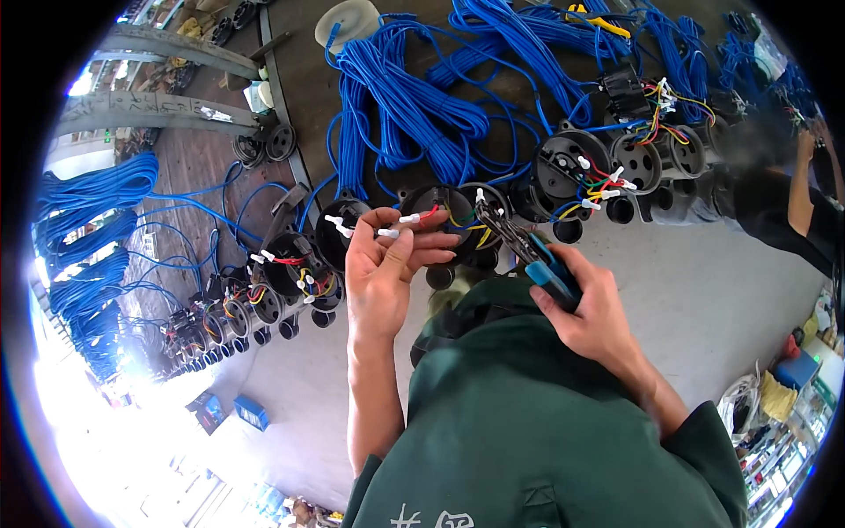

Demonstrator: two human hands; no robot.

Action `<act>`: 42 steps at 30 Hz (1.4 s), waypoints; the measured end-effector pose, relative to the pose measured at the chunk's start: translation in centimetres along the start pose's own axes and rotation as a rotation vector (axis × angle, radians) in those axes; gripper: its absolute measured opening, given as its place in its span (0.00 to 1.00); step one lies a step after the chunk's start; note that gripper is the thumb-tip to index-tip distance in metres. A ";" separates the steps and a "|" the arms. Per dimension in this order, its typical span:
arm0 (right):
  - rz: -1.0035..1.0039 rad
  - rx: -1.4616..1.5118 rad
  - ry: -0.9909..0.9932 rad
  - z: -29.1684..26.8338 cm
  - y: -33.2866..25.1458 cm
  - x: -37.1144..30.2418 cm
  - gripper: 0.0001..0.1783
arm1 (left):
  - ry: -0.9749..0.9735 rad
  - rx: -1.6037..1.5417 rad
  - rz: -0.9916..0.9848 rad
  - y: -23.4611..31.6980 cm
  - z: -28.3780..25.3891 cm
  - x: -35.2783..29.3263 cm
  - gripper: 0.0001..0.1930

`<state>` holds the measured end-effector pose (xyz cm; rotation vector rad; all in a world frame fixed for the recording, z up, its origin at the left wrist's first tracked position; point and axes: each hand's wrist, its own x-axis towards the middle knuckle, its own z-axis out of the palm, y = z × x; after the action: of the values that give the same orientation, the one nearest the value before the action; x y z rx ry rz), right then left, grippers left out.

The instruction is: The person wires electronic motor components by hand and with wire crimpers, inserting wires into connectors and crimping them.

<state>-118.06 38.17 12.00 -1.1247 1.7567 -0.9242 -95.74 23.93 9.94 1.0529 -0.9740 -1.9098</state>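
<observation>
My right hand (588,304) is wrapped round the blue-and-black handles of a pair of crimping pliers (510,233). Their metal jaws point up and left, right by a small white wire connector (480,195); I cannot tell whether they grip it. My left hand (383,273) has its thumb and fingers closed on a wire with a white connector (387,233). Just above lies another white connector (409,218) on a red wire. Behind the fingers sits a round black housing (436,198), partly hidden, with green and yellow wires coming out of it.
More round black housings (572,167) with coloured wires line the bench edge to both sides. Coiled blue cables (409,97) cover the dark bench (304,79). Yellow-handled pliers (603,22) lie at the back. Another person's arm (801,185) shows at far right.
</observation>
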 end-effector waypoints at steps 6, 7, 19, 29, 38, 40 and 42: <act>0.070 -0.006 -0.009 -0.8 -0.4 -0.1 0.23 | 0.062 0.230 0.074 0.7 0.4 -0.9 0.17; 0.051 -0.025 0.012 -0.8 -0.2 -0.2 0.23 | 0.132 0.327 0.147 0.9 1.2 -1.2 0.18; 0.079 0.128 0.228 -1.9 1.6 -1.8 0.24 | 0.140 1.299 0.693 -0.7 6.2 -0.8 0.25; 0.091 0.110 0.215 -2.2 2.1 -2.5 0.24 | 0.235 1.159 0.417 -2.7 7.3 0.4 0.15; 0.081 0.112 0.217 -2.7 2.6 -2.2 0.23 | 0.211 0.643 0.099 -2.5 5.6 1.2 0.10; 0.076 0.109 0.212 -3.0 2.4 -2.2 0.23 | 0.196 0.601 0.067 -2.0 5.8 1.1 0.09; 0.074 0.109 0.212 -3.1 2.4 -2.2 0.23 | 0.188 0.550 0.057 -1.9 5.8 0.9 0.08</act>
<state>-121.09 41.41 11.61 -0.9128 1.8792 -1.1126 -101.76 25.50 10.16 1.4637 -1.4415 -1.4907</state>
